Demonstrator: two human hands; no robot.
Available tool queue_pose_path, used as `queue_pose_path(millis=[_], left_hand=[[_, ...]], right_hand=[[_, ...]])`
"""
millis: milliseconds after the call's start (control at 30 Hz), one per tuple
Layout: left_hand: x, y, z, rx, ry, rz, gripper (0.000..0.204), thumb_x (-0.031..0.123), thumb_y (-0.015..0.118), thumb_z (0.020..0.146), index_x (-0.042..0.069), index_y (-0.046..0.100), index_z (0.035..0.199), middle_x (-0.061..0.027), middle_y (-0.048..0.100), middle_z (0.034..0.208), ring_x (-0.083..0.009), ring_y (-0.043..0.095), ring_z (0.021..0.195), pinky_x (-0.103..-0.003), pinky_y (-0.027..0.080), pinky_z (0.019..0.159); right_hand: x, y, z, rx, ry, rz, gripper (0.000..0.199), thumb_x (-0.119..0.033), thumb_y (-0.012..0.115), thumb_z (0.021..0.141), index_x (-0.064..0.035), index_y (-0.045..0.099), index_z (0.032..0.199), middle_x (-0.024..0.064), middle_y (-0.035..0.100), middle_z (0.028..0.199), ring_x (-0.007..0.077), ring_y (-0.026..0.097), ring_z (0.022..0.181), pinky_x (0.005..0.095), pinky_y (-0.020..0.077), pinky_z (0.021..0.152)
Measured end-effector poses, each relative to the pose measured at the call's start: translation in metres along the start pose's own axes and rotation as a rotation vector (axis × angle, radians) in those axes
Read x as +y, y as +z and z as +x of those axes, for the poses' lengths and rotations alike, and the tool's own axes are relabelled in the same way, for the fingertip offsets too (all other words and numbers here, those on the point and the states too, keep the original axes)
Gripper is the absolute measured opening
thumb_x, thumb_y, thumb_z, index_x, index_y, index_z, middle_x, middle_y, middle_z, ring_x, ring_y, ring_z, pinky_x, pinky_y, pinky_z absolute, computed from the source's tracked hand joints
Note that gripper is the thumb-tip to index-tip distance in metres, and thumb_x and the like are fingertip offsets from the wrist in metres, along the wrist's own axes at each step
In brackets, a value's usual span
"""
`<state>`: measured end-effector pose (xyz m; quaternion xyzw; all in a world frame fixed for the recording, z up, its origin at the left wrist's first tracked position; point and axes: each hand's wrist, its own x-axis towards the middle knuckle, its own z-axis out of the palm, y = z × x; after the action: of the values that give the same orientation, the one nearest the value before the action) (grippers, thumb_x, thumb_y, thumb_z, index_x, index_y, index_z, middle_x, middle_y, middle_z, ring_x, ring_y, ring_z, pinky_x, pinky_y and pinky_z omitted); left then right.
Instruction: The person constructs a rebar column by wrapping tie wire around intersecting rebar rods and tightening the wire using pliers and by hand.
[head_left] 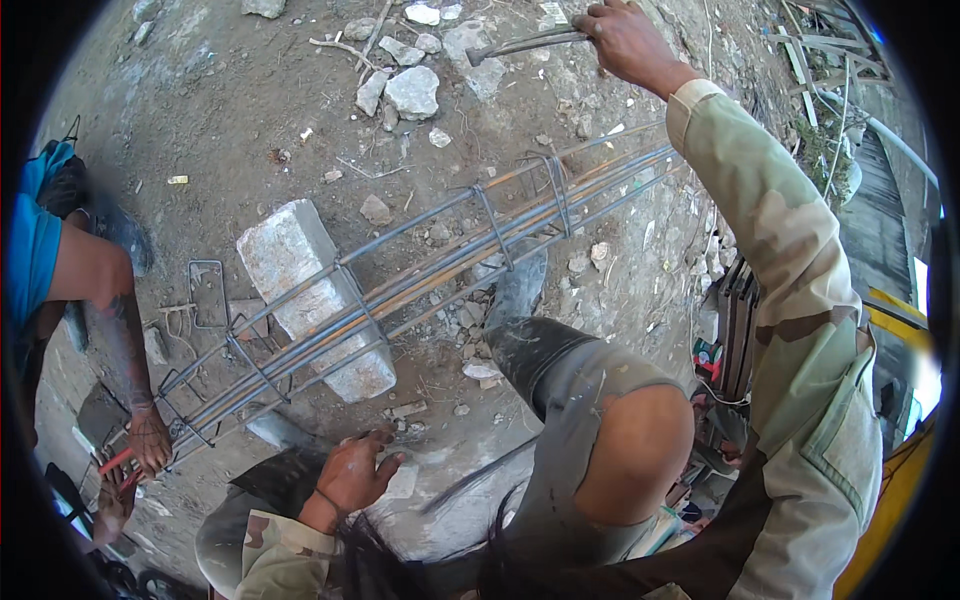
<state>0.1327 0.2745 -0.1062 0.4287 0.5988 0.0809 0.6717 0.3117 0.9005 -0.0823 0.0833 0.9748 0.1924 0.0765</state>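
My right hand [625, 45], raised at the far side, grips long-handled metal pincers [530, 44] by the ends of their handles. Their head points left, above the dirt and apart from the steel. Over my bent left leg, my left hand [355, 475] holds nothing, its thumb spread from the fingers. Between my hands and the far ground runs a rebar cage [400, 297], long bars with rectangular stirrups [493, 228] around them. A pale concrete block [290, 250] lies under the bars. At the cage's left end, a co-worker's hand [150, 440] holds a red-handled tool [117, 460].
Broken rubble [412, 93] lies on the dirt at the far side. A loose stirrup [207, 293] is left of the block. My right boot [517, 280] stands beside the cage, partly beneath it. Timber scraps [800, 75] and a yellow beam [895, 310] are at the right.
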Motion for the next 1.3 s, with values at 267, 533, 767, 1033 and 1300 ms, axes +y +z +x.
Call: queue_pose_path(millis=[267,533,767,1033,1300], left_hand=[[0.029,0.089,-0.022,0.639,-0.418,-0.609,0.048,0.028,0.069,0.099,-0.006,0.062,0.132,-0.0195,0.072,0.123,-0.0274,0.072,0.108,-0.036,0.056,0.093],[0.297,0.058,-0.041,0.634,-0.225,-1.519,0.041,0.022,0.06,0.107,-0.004,0.058,0.138,-0.0187,0.069,0.127,-0.0266,0.07,0.111,-0.036,0.055,0.1],[0.291,0.086,0.024,0.673,-0.094,-1.713,0.037,0.019,0.056,0.107,-0.005,0.06,0.136,-0.0185,0.071,0.124,-0.025,0.07,0.112,-0.035,0.055,0.101],[0.196,0.152,0.171,0.954,-0.19,-1.628,0.024,0.011,0.062,0.102,-0.004,0.067,0.121,-0.0133,0.075,0.11,-0.0191,0.072,0.094,-0.032,0.058,0.086],[0.262,0.074,0.209,0.917,0.097,-2.288,0.029,0.019,0.059,0.104,0.001,0.066,0.126,-0.0124,0.074,0.116,-0.0207,0.071,0.104,-0.035,0.055,0.095]], right_hand=[[-0.048,-0.022,-0.057,-0.469,0.507,0.692,0.031,-0.028,0.066,0.093,0.0006,0.075,0.086,0.0252,0.072,0.083,0.0439,0.071,0.083,0.0522,0.0568,0.08],[-0.088,-0.1,-0.192,-0.891,0.741,1.172,0.038,-0.034,0.073,0.089,0.0042,0.071,0.085,0.0295,0.07,0.086,0.046,0.07,0.089,0.0501,0.0549,0.081],[-0.048,-0.129,-0.115,-0.902,0.001,0.595,0.027,-0.026,0.065,0.091,0.0001,0.072,0.09,0.0227,0.071,0.089,0.0398,0.07,0.09,0.0527,0.0542,0.082],[-0.059,-0.1,0.036,-0.796,-0.38,0.196,0.027,-0.01,0.055,0.093,0.0031,0.068,0.113,0.028,0.065,0.112,0.0412,0.07,0.1,0.0508,0.0565,0.087],[-0.072,-0.044,0.124,-1.052,-0.763,0.103,0.03,-0.009,0.056,0.093,0.0085,0.063,0.117,0.0332,0.063,0.112,0.0465,0.065,0.106,0.051,0.0535,0.092]])
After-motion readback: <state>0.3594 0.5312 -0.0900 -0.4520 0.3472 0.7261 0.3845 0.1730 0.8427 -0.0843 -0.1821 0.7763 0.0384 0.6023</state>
